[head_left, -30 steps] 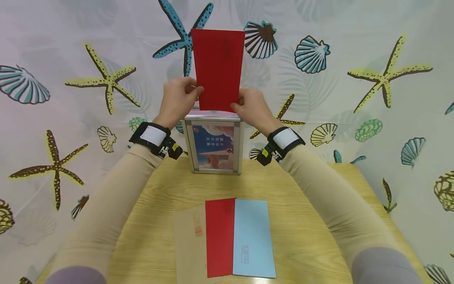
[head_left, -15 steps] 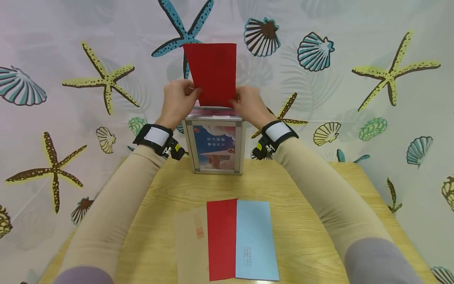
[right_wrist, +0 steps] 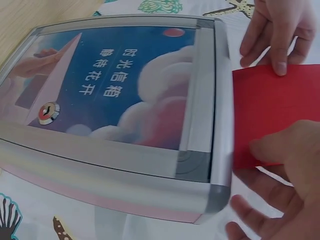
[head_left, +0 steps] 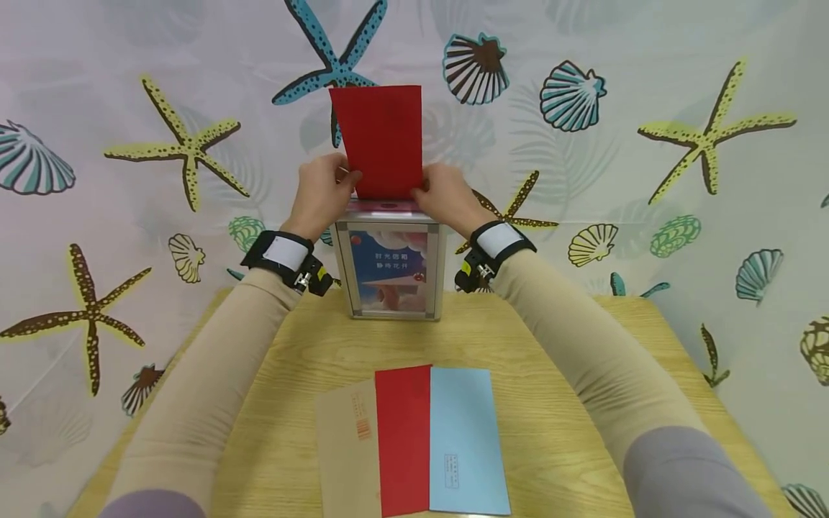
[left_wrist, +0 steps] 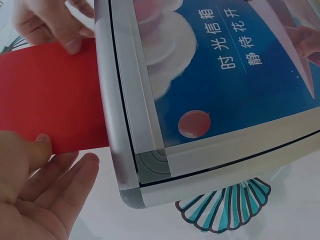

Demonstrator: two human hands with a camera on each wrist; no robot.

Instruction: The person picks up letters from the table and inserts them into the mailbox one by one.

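Note:
Both hands hold a red envelope [head_left: 382, 140] upright over the top of a silver-framed letter box [head_left: 391, 223]. On its left edge, my left hand [head_left: 320, 188] pinches the paper between thumb and fingers. My right hand [head_left: 448, 194] pinches the opposite edge, low down near the box. In the left wrist view the envelope [left_wrist: 55, 95] runs down behind the box's top rim [left_wrist: 117, 100], which hides its lower end. The right wrist view shows the right thumb lying on the envelope [right_wrist: 280, 100], with fingers behind it.
On the wooden table [head_left: 550, 403], nearer me, a brown envelope [head_left: 346, 446], a second red envelope [head_left: 403, 446] and a light blue envelope [head_left: 466, 439] lie side by side, slightly overlapping. A cloth [head_left: 602, 180] printed with starfish and shells hangs behind the box.
The held red envelope has come down and slightly left, so less of it shows above the box. Both hands have shifted slightly with it. The envelopes on the table have stayed put.

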